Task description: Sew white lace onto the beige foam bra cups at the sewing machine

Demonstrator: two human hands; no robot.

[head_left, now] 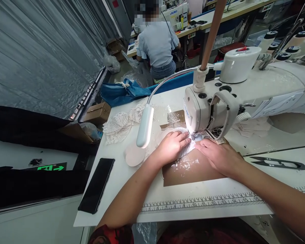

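Note:
Under the needle of a white sewing machine [197, 112] lies a piece of white fabric [184, 153], brightly lit. My left hand [171, 147] rests on it just left of the presser foot, palm down with fingers stretched out. From the right, my right hand [218, 155] reaches to the fabric's edge close to the needle. Its thumb and fingers are drawn together on that edge; the fingertips are partly hidden. Beneath both hands is a brown sheet [193, 171] with shiny clear tape. White lace [119, 125] lies in a heap farther left.
A lamp [145, 127] on a bendable neck hangs left of the needle. Beside my left forearm are a beige round pad [134, 155] and a black phone [96, 185]. Thread snips [279, 163] lie at right. A ruler strip [200, 202] runs along the front edge. A person [157, 44] sits ahead.

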